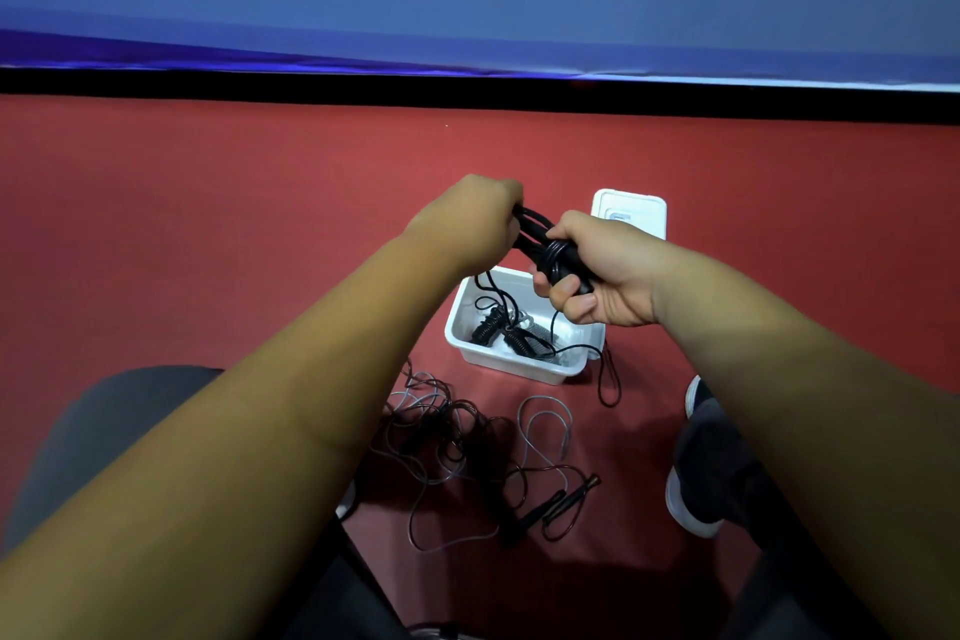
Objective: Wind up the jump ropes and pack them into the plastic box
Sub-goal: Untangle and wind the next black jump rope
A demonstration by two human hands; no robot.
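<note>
A black jump rope [540, 242] is stretched between both hands above the white plastic box [511, 360]. My left hand [475, 218] grips the loops of the cord at one end. My right hand [605, 278] holds the wound bundle and handles, thumb pressed on it. A loose strand hangs from the bundle down past the box's right corner to the floor. Inside the box lie wound ropes with black ribbed handles [506, 330]. A tangle of black and clear ropes [467, 452] with black handles lies on the red floor in front of the box.
The box's white lid [629, 213] lies on the floor behind the box. My right shoe [698, 473] stands right of the tangled ropes and my left knee [104, 426] is at the lower left. A black strip and blue banner [467, 16] bound the floor at the back.
</note>
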